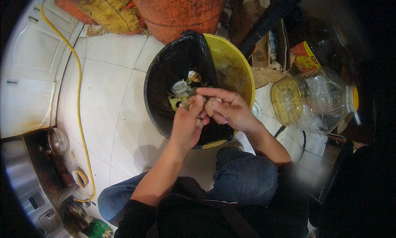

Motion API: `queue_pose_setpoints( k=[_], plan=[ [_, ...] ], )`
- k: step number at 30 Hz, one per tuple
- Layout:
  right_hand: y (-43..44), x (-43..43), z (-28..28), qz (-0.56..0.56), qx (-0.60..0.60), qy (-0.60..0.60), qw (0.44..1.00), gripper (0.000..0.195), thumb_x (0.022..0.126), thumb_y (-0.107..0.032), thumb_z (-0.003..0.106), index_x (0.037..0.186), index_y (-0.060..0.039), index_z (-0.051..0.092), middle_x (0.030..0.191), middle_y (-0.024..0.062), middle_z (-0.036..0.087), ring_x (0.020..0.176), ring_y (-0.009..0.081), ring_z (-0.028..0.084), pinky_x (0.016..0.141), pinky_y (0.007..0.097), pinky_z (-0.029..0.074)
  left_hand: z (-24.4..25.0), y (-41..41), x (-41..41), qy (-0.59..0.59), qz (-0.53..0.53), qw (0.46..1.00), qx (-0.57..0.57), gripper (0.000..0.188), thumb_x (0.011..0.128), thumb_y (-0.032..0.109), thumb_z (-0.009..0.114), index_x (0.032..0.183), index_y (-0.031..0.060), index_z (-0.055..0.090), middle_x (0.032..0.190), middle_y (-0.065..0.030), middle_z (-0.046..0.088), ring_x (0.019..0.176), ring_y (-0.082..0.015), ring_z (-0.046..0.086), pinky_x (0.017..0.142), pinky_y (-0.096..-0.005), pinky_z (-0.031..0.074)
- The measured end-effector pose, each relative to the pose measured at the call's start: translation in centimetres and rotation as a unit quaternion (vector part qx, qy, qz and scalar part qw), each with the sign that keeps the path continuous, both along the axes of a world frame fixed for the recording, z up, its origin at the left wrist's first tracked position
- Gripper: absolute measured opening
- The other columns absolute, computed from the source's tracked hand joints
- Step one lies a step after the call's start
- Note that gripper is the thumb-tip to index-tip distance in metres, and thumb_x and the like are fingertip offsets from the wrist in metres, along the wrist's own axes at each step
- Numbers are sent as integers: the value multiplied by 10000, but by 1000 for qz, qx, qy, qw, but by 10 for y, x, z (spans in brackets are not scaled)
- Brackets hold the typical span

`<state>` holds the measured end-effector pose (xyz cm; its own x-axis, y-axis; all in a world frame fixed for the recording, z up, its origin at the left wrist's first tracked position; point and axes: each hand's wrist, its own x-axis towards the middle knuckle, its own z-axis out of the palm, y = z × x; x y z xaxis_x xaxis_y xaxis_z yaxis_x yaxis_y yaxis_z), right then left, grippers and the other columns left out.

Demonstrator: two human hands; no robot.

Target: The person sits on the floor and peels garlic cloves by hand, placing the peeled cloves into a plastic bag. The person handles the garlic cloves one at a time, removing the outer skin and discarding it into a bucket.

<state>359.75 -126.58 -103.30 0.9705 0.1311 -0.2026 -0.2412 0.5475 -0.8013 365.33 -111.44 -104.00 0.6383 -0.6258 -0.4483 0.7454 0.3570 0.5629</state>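
Both hands meet over a yellow plastic bin that is partly lined with a black plastic bag. My left hand has its fingers curled around a small pale piece, too blurred to name. Touching or nearly touching it, my right hand pinches a small whitish piece between thumb and fingers, its index finger stretched out to the left. Below them in the bag lie a clear plastic lid or cup, a brown-and-white scrap and some yellow-green scraps.
Behind the bin stands a large orange tub, beside a yellow sack. A big clear oil jug with yellow oil lies at the right, near cardboard. A yellow hose runs along the tiled floor at left, beside white cabinets.
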Motion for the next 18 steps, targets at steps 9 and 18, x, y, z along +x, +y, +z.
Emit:
queue_pose_setpoints(
  k=[9, 18],
  plan=[
    [12, 13, 15, -32, -380, -77, 921, 230, 873, -201, 637, 1033, -46, 580, 737, 89, 610, 607, 190, 603, 558, 303, 476, -1, 6, 17, 74, -2, 994, -80, 739, 945, 617, 192, 1264, 29, 505, 1126, -101, 588, 1051, -229, 549, 942, -370, 423],
    [13, 14, -6, -87, -504, -120, 851, 193, 867, -170, 623, 1004, -34, 622, 850, 144, 660, 738, 279, 667, 631, 344, 508, 12, -7, 6, 73, 7, 997, -8, 598, 981, 507, 299, 1293, 21, 458, 1004, -46, 572, 902, -143, 529, 798, -318, 451]
  ],
)
